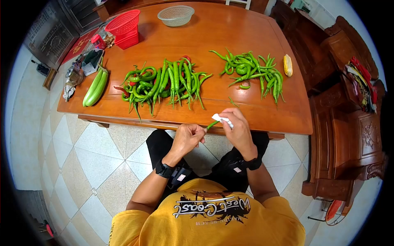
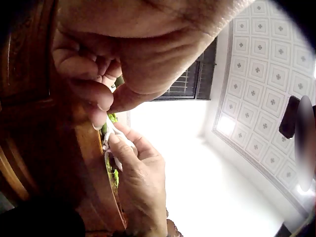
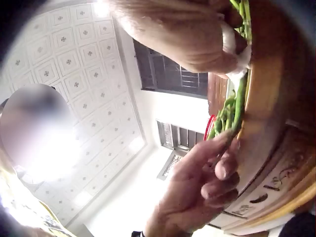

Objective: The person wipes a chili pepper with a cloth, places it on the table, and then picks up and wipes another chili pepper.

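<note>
In the lower middle of the head view, a green pepper (image 1: 211, 125) is held in the air just off the near edge of the table (image 1: 164, 45). One end of it is pinched between the thumb and fingers of the left hand (image 1: 186, 137), while a white cloth or tissue (image 1: 223, 119) is gripped by the bent fingers of the right hand (image 1: 238, 131) and is put around the other end. From this it is judged that the pepper is being wiped. For a next stroke, a steady pinch on the left and a light pressure on the right would be needed, so that the thin flesh is not bent or snapped. The pepper is long, slim and smooth, of an even green, and a soft shine is seen on it in the right wrist view; the part under the white material is hidden. Farther out, a large heap of peppers (image 1: 174, 80), with some red ones among the green, is seen left of centre, and a smaller heap (image 1: 271, 78) is seen at the right, with a corn cob (image 1: 288, 65) beside it. Pale green eggplants (image 1: 96, 86) are placed at the left, a red basket (image 1: 123, 24) at the upper left, and a pale colander (image 1: 176, 16) at the top.
</note>
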`<state>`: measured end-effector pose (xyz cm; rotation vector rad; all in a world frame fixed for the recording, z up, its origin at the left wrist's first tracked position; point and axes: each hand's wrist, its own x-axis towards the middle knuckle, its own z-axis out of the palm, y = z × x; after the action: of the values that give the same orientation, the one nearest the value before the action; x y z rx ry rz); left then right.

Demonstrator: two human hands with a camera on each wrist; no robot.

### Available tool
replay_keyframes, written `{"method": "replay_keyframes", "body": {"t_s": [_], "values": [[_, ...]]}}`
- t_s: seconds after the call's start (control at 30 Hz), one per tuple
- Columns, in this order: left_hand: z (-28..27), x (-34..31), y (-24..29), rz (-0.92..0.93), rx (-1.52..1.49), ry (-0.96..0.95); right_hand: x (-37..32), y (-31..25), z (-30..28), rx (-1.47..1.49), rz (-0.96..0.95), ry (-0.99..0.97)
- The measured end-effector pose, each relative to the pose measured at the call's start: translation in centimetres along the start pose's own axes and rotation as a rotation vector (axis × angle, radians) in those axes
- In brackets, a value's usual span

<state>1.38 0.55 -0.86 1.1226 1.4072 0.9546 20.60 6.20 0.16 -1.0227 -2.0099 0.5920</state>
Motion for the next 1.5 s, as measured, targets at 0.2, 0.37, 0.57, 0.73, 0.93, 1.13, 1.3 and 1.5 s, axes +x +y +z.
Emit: {"method": "replay_keyframes", "body": {"t_s": [0.2,0.37,0.57,0.73,0.93,1.13,1.3,1.5], "values": [[0.0,0.1,-0.2,0.003,-0.009,-0.001,0.2,1.9,-1.3,-0.057,0.035,0.074],[-0.5,-0.1,0.3,0.01,-0.014,0.016,0.7,2.4,-1.9,-0.075,0.041,0.14],[-0.4,0.0,0.6,-0.021,0.014,-0.006,0.6,-0.8,-1.0,0.063,-0.033,0.056],[0.3,0.3,0.0,-0.012,-0.029,-0.034,-0.7,-2.6,1.5,0.156,-0.051,-0.098],[0.1,0.0,0.6,-0.063,-0.087,-0.053,-0.1,-0.9,0.7,0.061,-0.028,-0.043],[0.1,0.1,-0.2,-0.055,-0.058,-0.099,0.2,0.2,-0.1,-0.006,0.011,0.039],[0.1,0.1,0.2,-0.088,-0.095,-0.122,-0.2,-1.7,0.1,0.186,-0.021,-0.104],[0.0,-0.4,0.8,-0.123,-0.102,-0.146,0.2,-0.8,0.4,0.077,-0.018,-0.081]]}}
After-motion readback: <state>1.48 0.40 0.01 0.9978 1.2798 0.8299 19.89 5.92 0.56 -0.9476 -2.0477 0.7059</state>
